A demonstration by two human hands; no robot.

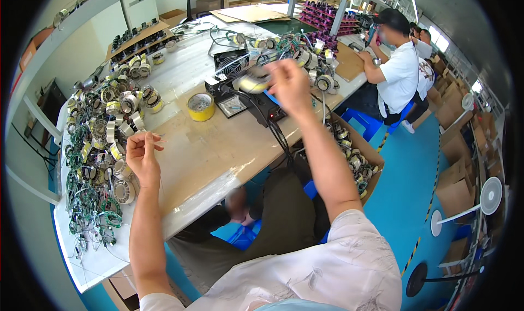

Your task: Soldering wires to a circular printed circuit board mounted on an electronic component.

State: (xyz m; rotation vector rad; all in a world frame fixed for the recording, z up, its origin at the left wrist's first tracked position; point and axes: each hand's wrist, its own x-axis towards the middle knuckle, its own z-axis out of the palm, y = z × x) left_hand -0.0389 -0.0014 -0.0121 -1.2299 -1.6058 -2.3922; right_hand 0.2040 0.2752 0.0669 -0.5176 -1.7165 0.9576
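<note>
Hands: two, both raised over the table, well apart.
Right hand: thumb and fingers brought together at the tips, the palm unfilled; they appear to pinch one ring-shaped coil, though blur hides the exact contact.
Coil at the right hand: one, with a yellow band, just left of the fingertips and above the table, between the fan and the black box.
Left hand: thumb and forefinger closed in a pinch on thin wire, whose ends stick out past the tips; how many strands, I cannot tell.
Coil heaps on the table: two, both too tangled to count; the larger heap runs along the left edge, beside the left hand, the other heap sits toward the right end, beyond the right hand.
Tub: one yellow round tub, between the two hands.
Fan: one black fan, farther from the near edge than the tub.
Black box: one black box with a red light, close to the near edge.
Carton: one open carton of coils, below the near edge, toward the right end.
</note>
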